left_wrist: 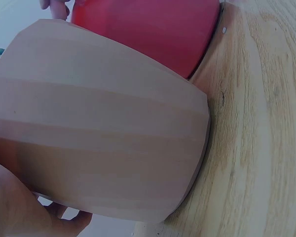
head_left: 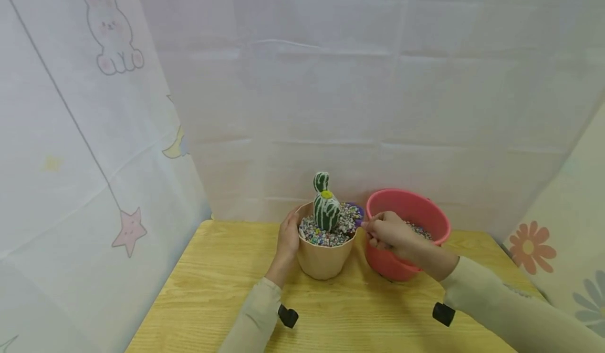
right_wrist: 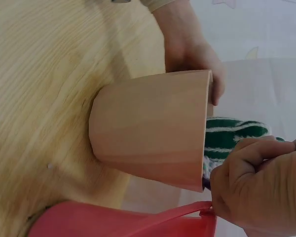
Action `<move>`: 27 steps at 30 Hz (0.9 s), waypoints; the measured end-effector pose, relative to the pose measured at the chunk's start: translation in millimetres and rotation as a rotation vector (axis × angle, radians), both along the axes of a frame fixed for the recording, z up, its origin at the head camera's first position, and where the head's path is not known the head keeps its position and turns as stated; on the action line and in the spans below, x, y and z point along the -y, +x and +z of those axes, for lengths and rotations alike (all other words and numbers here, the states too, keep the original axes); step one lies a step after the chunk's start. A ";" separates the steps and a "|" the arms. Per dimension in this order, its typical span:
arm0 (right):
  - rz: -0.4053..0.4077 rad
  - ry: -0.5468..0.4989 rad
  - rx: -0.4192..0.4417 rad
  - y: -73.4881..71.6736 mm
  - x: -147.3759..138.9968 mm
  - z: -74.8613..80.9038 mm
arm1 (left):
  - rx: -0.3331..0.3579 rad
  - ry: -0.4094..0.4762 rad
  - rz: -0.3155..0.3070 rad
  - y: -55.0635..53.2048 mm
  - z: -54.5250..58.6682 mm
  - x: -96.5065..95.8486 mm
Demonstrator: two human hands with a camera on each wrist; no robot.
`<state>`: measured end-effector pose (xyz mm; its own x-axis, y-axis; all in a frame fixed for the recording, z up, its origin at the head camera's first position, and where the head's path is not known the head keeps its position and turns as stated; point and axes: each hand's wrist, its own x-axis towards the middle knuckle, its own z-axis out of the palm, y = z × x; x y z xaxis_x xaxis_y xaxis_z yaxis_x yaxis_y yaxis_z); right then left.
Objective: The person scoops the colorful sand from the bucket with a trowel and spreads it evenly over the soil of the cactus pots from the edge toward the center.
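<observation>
A beige faceted plant pot (head_left: 323, 261) stands on the table, filled with multicoloured pebbles (head_left: 314, 234). Out of them rises a green and white cactus (head_left: 326, 214) that looks crocheted, with a yellow flower. My left hand (head_left: 287, 236) holds the pot at its left side, fingers curved round the wall near the rim. At the opposite rim, my right hand (head_left: 389, 231) grips the handle of a small purple scoop (head_left: 360, 212). The scoop's head is over the pebbles, partly covered by them. From the right wrist view, the right hand (right_wrist: 261, 185) hides most of the scoop.
Just right of the pot stands a pink-red bucket (head_left: 392, 261), with more pebbles (head_left: 418, 230) inside; my right forearm passes over its front rim. A stray pebble (left_wrist: 224, 30) lies on the wooden table (head_left: 227, 269). White cloth (head_left: 331, 106) hangs behind the table.
</observation>
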<state>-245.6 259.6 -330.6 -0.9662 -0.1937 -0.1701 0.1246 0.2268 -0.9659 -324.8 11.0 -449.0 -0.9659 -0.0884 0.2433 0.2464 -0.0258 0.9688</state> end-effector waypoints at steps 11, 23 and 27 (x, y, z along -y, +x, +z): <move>-0.150 0.442 -0.369 15.3 8.3 0.3 | 0.007 0.024 -0.044 2.4 3.6 5.5; -0.224 0.578 -0.588 42.3 -36.6 9.6 | 0.011 -0.117 -0.002 25.7 16.9 33.5; -0.245 0.647 -0.608 48.4 -59.0 5.0 | -0.050 -0.195 -0.013 41.5 21.1 50.0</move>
<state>-197.1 318.6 -325.7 -0.9262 -0.0162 0.3768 -0.2474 0.7801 -0.5747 -283.3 -39.0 -427.9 -0.9530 -0.0225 0.3023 0.2952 0.1578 0.9423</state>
